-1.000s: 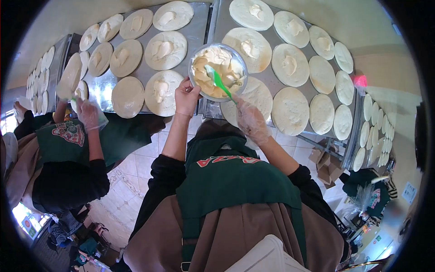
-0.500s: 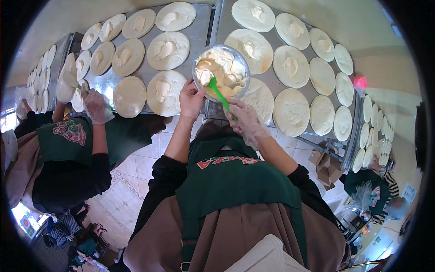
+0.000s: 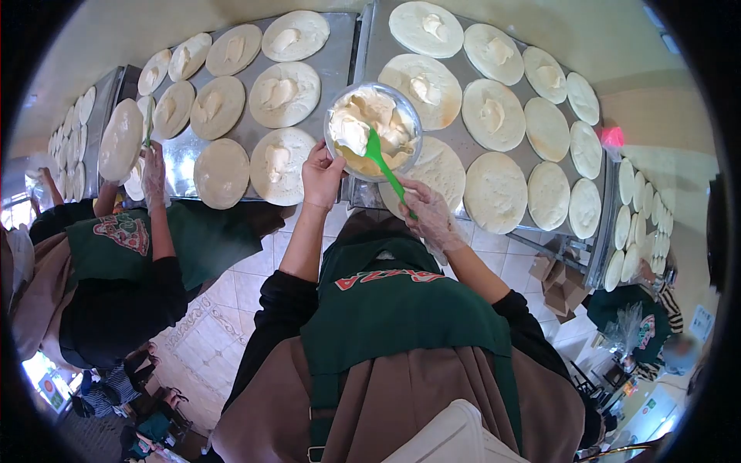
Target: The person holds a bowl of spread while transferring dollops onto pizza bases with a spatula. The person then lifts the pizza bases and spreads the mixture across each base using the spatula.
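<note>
My left hand grips the rim of a round bowl at its lower left, thumb on the near side. Thick cream-coloured spread fills much of the bowl, with a yellower layer along the near side. In a clear plastic glove, my right hand is closed around the handle of a green spatula. The spatula's head is in the bowl, against a pale mound of spread. Just right of the bowl, partly covered by it, lies a flat dough round with no dollop visible on it.
Metal trays hold rows of dough rounds, many with a dollop of spread, such as one round. At left, a co-worker's gloved hand is beside a tilted dough round. Cardboard boxes stand below the right tray.
The spatula has moved slightly right and down, and the spread in the bowl is turned over, with more yellow showing near me. At left, the co-worker's dough round has turned its face toward me.
</note>
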`<state>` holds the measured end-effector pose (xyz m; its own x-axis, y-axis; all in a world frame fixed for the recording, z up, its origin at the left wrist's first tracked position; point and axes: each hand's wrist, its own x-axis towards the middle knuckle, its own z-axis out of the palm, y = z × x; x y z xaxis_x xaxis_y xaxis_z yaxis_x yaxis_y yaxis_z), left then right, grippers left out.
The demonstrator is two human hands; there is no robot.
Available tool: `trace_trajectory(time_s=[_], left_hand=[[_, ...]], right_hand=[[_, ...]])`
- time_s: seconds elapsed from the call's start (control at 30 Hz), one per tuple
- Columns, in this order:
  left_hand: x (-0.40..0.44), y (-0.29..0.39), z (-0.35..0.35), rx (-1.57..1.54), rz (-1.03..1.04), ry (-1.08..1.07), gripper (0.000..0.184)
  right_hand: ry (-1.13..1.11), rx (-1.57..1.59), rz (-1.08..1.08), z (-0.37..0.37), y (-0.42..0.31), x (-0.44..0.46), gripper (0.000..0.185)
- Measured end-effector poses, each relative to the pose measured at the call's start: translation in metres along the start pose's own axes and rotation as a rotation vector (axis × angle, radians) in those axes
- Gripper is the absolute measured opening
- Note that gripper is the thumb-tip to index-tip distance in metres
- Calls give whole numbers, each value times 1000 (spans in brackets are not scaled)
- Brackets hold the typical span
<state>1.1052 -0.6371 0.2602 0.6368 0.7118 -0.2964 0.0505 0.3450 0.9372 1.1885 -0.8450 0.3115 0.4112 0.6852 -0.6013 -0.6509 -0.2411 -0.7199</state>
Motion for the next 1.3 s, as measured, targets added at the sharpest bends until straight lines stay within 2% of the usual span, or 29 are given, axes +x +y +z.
trace_trajectory(time_s=[0.43,0.83,0.9,1.03,1.3], left_hand=[[8,-3,-7,-33,-51,-26,10],[15,-6,-11,-85,-124,-12,11],[15,-7,-11,-88,-141,-7,11],[17,-7,-14,-81,-175,-18,10],[15,-12,-15,-61,-101,-21,5]], right_hand=[[-74,58,-137,-19,5,-9,35],[55,-1,-148,-17,-21,-33,33],[54,-17,-211,-18,-18,-32,32],[86,-13,-160,-13,-29,-43,31],[71,-26,-205,-17,-29,-55,31]])
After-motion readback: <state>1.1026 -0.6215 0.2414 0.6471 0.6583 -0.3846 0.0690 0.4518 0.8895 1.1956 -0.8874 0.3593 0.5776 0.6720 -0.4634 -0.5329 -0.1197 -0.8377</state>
